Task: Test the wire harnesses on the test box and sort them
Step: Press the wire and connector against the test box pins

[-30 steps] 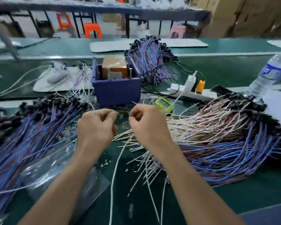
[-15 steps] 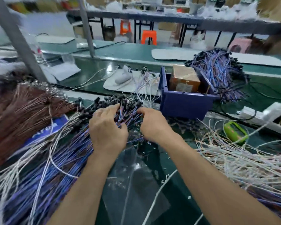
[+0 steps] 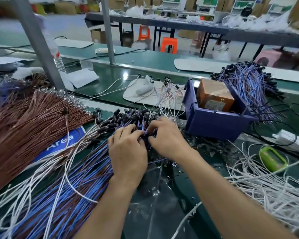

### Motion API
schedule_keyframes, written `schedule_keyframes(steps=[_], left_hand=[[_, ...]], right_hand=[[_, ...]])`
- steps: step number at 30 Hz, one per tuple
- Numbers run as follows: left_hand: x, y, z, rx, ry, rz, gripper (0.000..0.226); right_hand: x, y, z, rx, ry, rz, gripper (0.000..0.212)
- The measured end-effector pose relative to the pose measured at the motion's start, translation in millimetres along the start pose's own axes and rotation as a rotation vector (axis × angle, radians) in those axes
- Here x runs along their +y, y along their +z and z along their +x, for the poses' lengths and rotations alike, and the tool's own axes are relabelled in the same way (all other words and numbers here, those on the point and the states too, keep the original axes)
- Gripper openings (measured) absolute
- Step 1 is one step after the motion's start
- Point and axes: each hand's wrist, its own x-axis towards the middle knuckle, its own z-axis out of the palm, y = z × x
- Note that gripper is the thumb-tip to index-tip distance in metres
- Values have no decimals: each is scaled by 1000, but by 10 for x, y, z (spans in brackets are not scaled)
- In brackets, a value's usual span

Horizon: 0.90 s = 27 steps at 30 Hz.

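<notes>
Two: left hand [image 3: 128,152], right hand [image 3: 167,138], pinching harnesses [image 3: 79,187].

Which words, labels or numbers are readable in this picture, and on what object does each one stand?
"Area": white letters on the blue sheet under the wire harnesses.
Label on the brown box inside the blue bin: too blurred to read.
Screen of the green device: unreadable.

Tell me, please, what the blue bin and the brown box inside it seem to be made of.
Blue bin: likely moulded plastic, smooth with a soft sheen; even colour, thin rigid walls. Brown box: probably cardboard wrapped in clear tape; its top looks glossy and wrinkled.
</notes>
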Motion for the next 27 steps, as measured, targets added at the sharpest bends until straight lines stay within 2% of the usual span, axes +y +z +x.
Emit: schedule_keyframes(steps=[2, 5, 10, 13, 14, 16, 18, 19, 22, 25, 27], left_hand=[[-4, -26, -14, 55, 5, -36, 21], [25, -68, -40, 122, 15, -109, 22], [73, -92, -61, 162, 88, -222, 16], [91, -118, -96, 136, 174, -326, 17], [113, -125, -117, 107, 231, -375, 18], [193, -141, -185, 4, 334, -455, 20], [291, -148, -252, -91, 422, -479, 24], [327, -143, -283, -132, 455, -475, 25], [354, -160, -321, -202, 434, -500, 25], [318, -235, -289, -256, 263, -595, 31], [295, -298, -251, -298, 136, -676, 39]], right_hand=[[-30, -29, -31, 15, 5, 144, 6], [-55, -124, -133, 13, 112, 590, 12], [59, -501, -439, 312, 343, 1131, 5], [231, -854, -692, 579, 365, 1523, 10], [283, -944, -772, 621, 358, 1639, 14], [342, -1063, -899, 537, 346, 1797, 24], [374, -1109, -987, 352, 326, 1836, 34], [402, -1113, -1021, 315, 327, 1831, 39], [565, -1141, -1115, 385, 372, 1826, 50], [823, -1198, -1276, 472, 373, 1805, 45], [951, -1185, -1369, 523, 408, 1668, 42]])
